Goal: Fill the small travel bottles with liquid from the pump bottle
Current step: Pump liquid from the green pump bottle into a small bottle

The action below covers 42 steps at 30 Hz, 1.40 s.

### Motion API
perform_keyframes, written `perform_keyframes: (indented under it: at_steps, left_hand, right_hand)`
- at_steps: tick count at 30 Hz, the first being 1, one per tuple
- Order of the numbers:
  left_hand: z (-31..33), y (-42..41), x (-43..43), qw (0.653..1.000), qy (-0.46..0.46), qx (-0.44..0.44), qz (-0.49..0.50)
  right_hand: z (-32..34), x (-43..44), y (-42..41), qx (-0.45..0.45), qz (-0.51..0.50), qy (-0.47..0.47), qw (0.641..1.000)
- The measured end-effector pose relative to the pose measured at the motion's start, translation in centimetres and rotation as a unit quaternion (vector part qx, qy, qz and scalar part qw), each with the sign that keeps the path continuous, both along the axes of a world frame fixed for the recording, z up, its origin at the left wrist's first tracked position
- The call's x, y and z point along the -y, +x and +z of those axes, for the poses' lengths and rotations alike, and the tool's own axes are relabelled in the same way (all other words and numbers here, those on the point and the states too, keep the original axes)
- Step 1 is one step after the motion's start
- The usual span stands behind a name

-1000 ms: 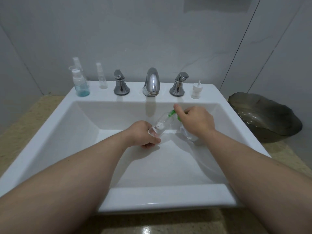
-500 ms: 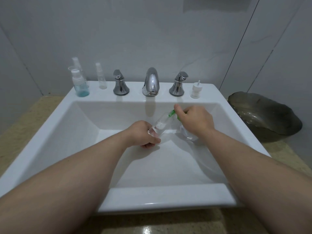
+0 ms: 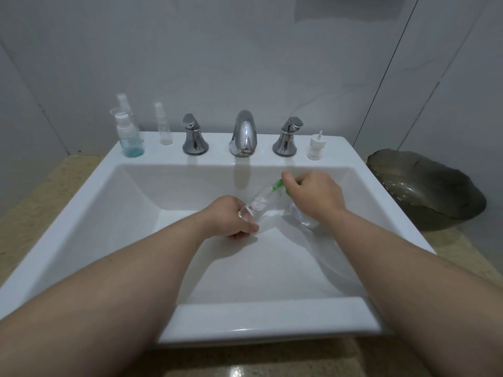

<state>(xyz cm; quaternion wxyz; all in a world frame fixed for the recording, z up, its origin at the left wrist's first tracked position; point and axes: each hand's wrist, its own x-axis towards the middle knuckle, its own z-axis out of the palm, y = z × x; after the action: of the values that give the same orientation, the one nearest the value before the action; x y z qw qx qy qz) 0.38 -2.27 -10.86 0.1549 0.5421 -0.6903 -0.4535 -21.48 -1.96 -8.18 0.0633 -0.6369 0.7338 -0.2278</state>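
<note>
Left grip point(image 3: 231, 216) holds bottle point(image 3: 258, 207) over sink point(image 3: 272, 318).

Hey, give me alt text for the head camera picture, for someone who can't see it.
Over a white sink, the left hand grips a small clear bottle tilted, while the right hand holds a green-nozzled pump bottle at its mouth. More travel bottles and a chrome faucet stand on the back ledge.

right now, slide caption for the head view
Over a white sink, left hand holds a tilted clear bottle; right hand grips a green piece at its upper end.
</note>
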Motion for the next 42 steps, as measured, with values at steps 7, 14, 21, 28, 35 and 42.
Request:
perform_keyframes:
  at_steps: [7, 14, 21, 28, 35, 42]
  left_hand:
    - [-0.10, -0.01, 0.08, 1.000, -0.001, 0.003, 0.000]
    - [-0.16, 0.00, 0.16, 1.000, 0.002, -0.004, 0.003]
    - [-0.09, 0.01, 0.10, 1.000, -0.001, 0.000, 0.003]
    - [0.01, 0.03, 0.04, 1.000, -0.001, 0.002, 0.003]
    - [-0.08, 0.02, 0.12, 1.000, 0.004, -0.001, 0.005]
    - [-0.16, 0.01, 0.13, 1.000, 0.002, 0.006, 0.002]
  right_hand:
    - [0.27, -0.45, 0.04, -0.010, -0.002, 0.003, 1.000]
    - [0.24, -0.41, 0.00, -0.018, -0.006, 0.011, 1.000]
    - [0.11, -0.22, -0.06, -0.019, -0.006, 0.007, 1.000]
    - [0.00, -0.08, -0.07, -0.024, -0.006, 0.000, 1.000]
    - [0.23, 0.03, 0.17, 0.002, -0.001, -0.002, 1.000]
    - [0.22, -0.21, 0.08, 0.005, -0.005, 0.002, 1.000]
